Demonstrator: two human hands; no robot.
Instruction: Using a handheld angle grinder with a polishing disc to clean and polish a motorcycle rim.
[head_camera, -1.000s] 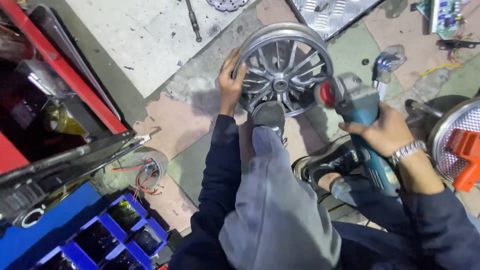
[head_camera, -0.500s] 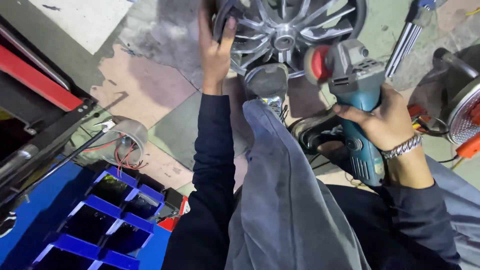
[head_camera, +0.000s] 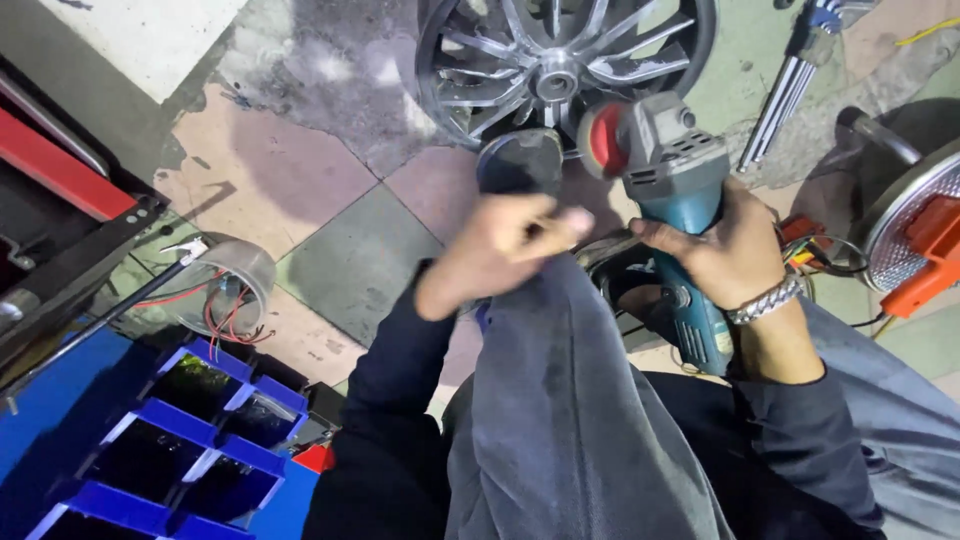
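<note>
An angle grinder is held with its long axis running from about 5 o'clock at the tail to 11 o'clock at the head, its red disc guard turned toward the alloy wheel lying on the floor at 12 o'clock. The grinder's body is gripped by the right hand, fingers closed around it. The left hand, blurred, is raised above the knee with fingers loosely extended; nothing is seen in it. The grinder lies just at 3 o'clock of the left hand.
</note>
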